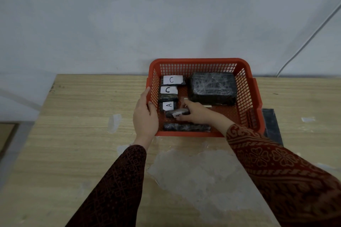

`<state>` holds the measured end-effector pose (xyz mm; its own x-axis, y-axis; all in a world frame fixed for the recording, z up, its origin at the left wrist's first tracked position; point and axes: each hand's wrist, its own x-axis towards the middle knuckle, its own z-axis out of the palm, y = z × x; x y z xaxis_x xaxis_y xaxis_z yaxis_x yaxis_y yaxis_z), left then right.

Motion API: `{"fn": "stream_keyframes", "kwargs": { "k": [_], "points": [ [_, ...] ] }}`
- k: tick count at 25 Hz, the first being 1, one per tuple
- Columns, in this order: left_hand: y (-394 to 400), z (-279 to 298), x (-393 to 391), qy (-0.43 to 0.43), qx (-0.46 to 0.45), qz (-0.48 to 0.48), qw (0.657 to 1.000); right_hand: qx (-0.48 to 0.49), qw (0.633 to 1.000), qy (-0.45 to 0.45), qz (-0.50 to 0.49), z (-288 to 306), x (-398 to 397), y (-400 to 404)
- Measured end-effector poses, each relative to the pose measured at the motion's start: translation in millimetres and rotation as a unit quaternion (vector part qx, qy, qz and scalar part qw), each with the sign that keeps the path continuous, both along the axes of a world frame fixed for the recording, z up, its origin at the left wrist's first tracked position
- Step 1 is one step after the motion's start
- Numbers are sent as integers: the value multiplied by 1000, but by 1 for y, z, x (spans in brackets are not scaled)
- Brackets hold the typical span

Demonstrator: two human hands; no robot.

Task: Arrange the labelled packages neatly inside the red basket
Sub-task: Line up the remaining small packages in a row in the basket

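The small black-wrapped package with a white label that looks like an A sits tilted in the near-left part of the red basket, and the right hand has its fingers closed around the package's right end. It looks light and fairly stiff under a glossy wrap, so I'd judge it slippery; a pinch across the short sides, clear of the paper label, seems the safest hold. Behind it runs a tidy column along the left wall: another A package, then a C package, then a second C package at the far end, each lying just beside the next. In front, along the near wall, lies a long thin dark package, its label not visible. To the right a large wrapped block fills the far-right corner, bulkier and likely heavier, label hidden. The left hand grips the basket's left rim, thumb inside the mesh, steadying it. All of this rests on a pale wooden table with worn, patchy spots near the front, against a plain grey wall.
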<state>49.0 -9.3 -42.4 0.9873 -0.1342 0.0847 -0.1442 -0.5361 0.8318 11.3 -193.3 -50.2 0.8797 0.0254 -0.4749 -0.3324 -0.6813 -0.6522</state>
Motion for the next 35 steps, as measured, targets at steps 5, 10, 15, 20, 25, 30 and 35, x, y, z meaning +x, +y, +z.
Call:
{"fn": "stream_keyframes", "kwargs": {
  "k": [5,10,15,20,25,30,35],
  "points": [
    [0,-1,1,2,4,-2,1000,-119,987,-105,25,-6,9,13],
    [0,1,0,-4,1,-3,1000,-173,979,-111,5,-9,8,30],
    [1,1,1,6,-3,-5,1000,-167,979,-113,-2,8,-2,15],
    [0,1,0,1,-4,-7,1000,-127,979,84,132,13,-32,-48],
    [1,1,0,6,-3,-6,1000,-8,990,112,87,23,-49,-76],
    [0,2,-2,2,0,-6,1000,18,996,78,30,32,-53,-69],
    [0,2,-2,-2,2,-5,1000,58,996,-51,-49,33,-53,-65]
  ]
}}
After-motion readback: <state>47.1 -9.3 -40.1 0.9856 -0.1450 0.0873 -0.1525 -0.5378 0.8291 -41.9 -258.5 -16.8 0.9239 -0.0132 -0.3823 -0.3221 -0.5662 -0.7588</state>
